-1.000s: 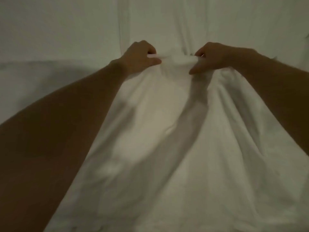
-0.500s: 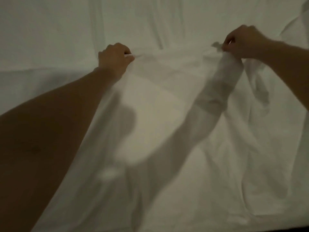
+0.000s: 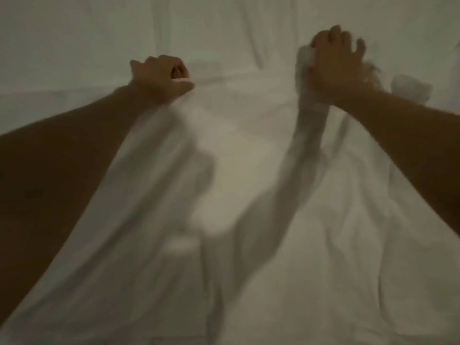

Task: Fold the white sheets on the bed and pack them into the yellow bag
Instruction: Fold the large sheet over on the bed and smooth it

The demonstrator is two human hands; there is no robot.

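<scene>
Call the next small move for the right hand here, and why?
Probably re-pinch the edge. The left hand grips the white sheet at its top edge, fingers curled. The right hand has its fingers spread, with only a bunch of cloth against its thumb side, blurred. The edge between them sags, so I'd close the right fingers on it before pulling it taut.

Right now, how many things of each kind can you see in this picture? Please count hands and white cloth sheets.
Bare hands: 2, the left hand and the right hand
White cloth sheet held up: 1
White bed covering behind: 1
Total: 4
</scene>
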